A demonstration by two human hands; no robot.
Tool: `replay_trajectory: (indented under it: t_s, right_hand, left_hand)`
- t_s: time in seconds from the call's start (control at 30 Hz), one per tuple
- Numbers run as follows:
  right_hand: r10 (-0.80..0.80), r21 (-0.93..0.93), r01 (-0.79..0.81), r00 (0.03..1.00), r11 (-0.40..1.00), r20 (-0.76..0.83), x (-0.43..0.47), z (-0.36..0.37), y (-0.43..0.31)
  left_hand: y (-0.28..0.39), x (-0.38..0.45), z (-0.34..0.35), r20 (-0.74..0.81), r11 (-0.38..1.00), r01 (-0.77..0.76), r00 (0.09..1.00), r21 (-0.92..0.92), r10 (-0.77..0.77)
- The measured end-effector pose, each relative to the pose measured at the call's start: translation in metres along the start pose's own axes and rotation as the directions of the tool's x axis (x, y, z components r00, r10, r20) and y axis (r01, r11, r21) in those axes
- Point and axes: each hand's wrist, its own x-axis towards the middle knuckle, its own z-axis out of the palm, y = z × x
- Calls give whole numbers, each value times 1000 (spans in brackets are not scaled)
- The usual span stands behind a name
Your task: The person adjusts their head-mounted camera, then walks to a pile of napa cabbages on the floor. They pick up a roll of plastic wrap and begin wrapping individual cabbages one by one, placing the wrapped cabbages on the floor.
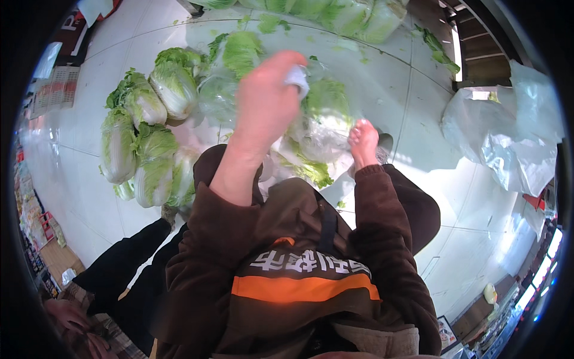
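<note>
My left hand [269, 96], blurred, is raised over the floor and closed around a small white object [297, 80] whose kind I cannot make out. A napa cabbage [327, 101] lies below and to its right, with clear plastic film [316, 139] about its lower end. At the film's right edge, the curled fingers of my right hand [364, 138] grip the film. Loose cabbage leaves [314, 168] lie between my knees, partly under plastic. Another leafy green piece [242, 51] shows beyond my left hand, beside more clear film [218, 98].
Several napa cabbages [154, 164] are grouped on the tiled floor at left. More cabbages [350, 18] line the far side. Crumpled plastic bags [497, 130] hang at right, near a slatted rack [482, 42]. Another person's dark-clad legs [130, 269] are at lower left.
</note>
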Motion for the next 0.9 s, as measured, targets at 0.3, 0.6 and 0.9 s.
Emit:
replay_trajectory:
  t_s: [0.3, 0.6, 0.9]
  right_hand:
    - [-71, -17, 74, 990, 997, 126, -59, 41, -53]
    - [-226, -275, 269, 958, 923, 178, -77, 76, -64]
    - [-93, -229, 318, 745, 920, 660, -110, 102, -79]
  left_hand:
    - [0, -10, -23, 32, 1000, 26, 999, 5, -26]
    - [-4, -20, -30, 92, 997, 20, 995, 68, -26]
    - [-2, -17, -24, 175, 984, 66, 980, 166, -96]
